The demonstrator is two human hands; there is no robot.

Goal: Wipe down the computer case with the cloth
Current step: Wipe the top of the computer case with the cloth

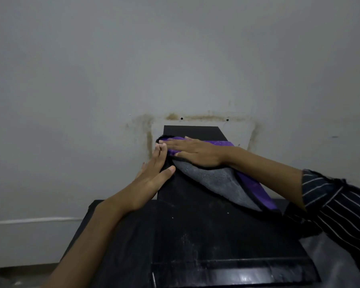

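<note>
A black computer case (195,225) stands in front of me, its dusty top running away toward the wall. A purple and grey cloth (222,181) lies across the far half of that top. My right hand (195,151) presses flat on the cloth near the case's far left edge, fingers stretched out. My left hand (154,175) lies flat against the case's left side, fingers straight and thumb resting on the top edge, just below the cloth's tip.
A grey wall (175,59) with brown stains and two small holes rises directly behind the case. A white cable (35,220) runs along the wall at lower left. The case sits on a dark surface (87,229) extending left.
</note>
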